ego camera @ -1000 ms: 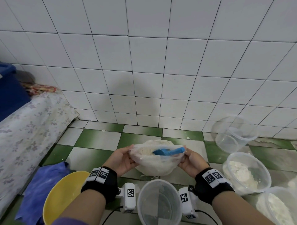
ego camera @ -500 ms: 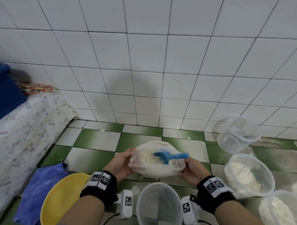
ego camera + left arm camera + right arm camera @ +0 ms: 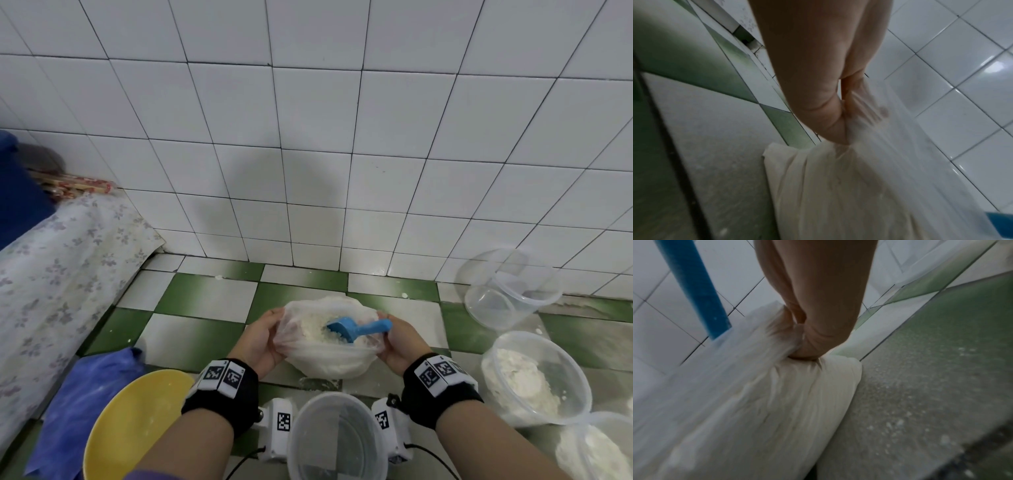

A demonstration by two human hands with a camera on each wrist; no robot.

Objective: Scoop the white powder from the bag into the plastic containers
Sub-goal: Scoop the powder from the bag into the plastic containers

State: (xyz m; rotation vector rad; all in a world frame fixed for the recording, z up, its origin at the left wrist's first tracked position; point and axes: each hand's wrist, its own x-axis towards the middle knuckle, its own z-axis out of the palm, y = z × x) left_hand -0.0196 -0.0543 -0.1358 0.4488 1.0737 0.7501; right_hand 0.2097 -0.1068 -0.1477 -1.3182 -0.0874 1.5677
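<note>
A clear plastic bag (image 3: 329,359) of white powder (image 3: 317,329) sits on the green-and-white tiled floor. My left hand (image 3: 263,337) pinches its left rim, and in the left wrist view the bag (image 3: 849,186) bunches under my left hand (image 3: 840,113). My right hand (image 3: 397,346) pinches the right rim; in the right wrist view my right hand (image 3: 803,340) holds the film of the bag (image 3: 766,410). A blue scoop (image 3: 356,328) lies in the open mouth, bowl in the powder, handle (image 3: 692,285) sticking out rightward, held by neither hand. An empty clear container (image 3: 337,442) stands just in front of me.
A yellow bowl (image 3: 133,425) and a blue cloth (image 3: 78,407) lie at the near left, a flowered cloth (image 3: 51,281) beyond. At the right are two containers with powder (image 3: 534,377) (image 3: 596,448) and an empty tilted container (image 3: 507,287) by the white-tiled wall. Powder dusts the floor.
Both hands have pulled the bag's mouth wider, so the powder inside shows more. The scoop has sunk bowl-first into the powder. The bag has stayed in the same spot on the floor.
</note>
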